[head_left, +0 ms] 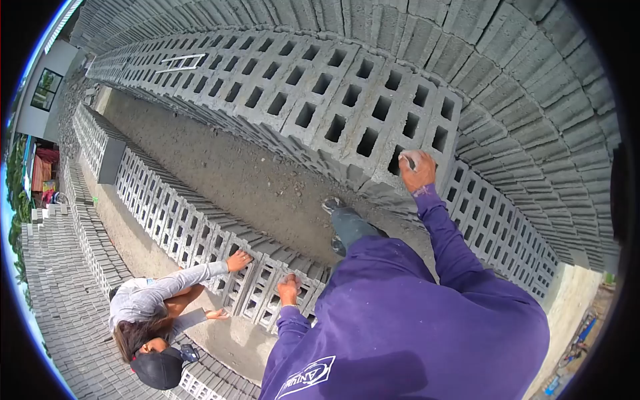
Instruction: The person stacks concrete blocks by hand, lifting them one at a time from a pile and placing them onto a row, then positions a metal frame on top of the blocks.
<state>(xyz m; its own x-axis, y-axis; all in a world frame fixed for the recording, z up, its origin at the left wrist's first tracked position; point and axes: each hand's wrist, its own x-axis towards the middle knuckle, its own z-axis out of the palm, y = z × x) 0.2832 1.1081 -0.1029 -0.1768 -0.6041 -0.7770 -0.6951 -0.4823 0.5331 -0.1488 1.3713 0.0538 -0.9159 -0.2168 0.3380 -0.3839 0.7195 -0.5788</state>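
My right hand [418,170] is curled at the end of the upper stack of grey hollow concrete blocks [370,110], its fingers closed over the rim of a block beside a dark hole. My left hand [289,291] lies at the lower row of hollow blocks [257,283], fingers bent round the edge of one block; its fingertips are partly hidden. Both arms are spread apart in purple sleeves. The blocks stand close together with their holes facing me.
A co-worker in a grey top and dark cap [159,368] crouches at lower left, one hand [239,261] on the same lower row. A dirt aisle [220,157] runs between the rows. More blocks [533,87] are stacked at right. A white ladder-like frame [181,63] lies on the upper stack.
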